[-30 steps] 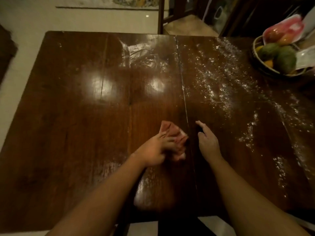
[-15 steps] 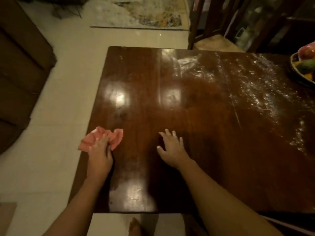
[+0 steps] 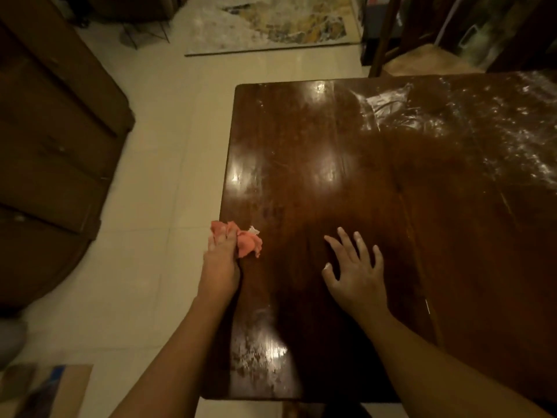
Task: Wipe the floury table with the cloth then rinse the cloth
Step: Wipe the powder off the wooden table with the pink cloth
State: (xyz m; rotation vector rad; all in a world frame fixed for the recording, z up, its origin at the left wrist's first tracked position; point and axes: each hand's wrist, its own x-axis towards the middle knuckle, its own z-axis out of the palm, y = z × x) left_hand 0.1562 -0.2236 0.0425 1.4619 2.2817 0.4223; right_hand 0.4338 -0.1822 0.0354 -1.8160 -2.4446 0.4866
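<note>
A crumpled pink cloth (image 3: 245,244) sits at the left edge of the dark wooden table (image 3: 316,164), partly hanging past the edge. My left hand (image 3: 220,267) is closed on the cloth from the near side. Flat on the tabletop to the right lies my right hand (image 3: 357,271), fingers spread and holding nothing. White flour (image 3: 494,131) streaks the far right part of the table, and a smeared floury patch (image 3: 259,357) lies near the front left corner.
A dark wooden dresser (image 3: 51,152) stands left of the table across pale floor tiles (image 3: 156,206). A patterned rug (image 3: 271,25) lies beyond the table, and a chair (image 3: 422,52) stands at the far side.
My left hand has swept the cloth from the middle of the table to its left edge. The view has swung left, and the fruit basket has gone out of sight.
</note>
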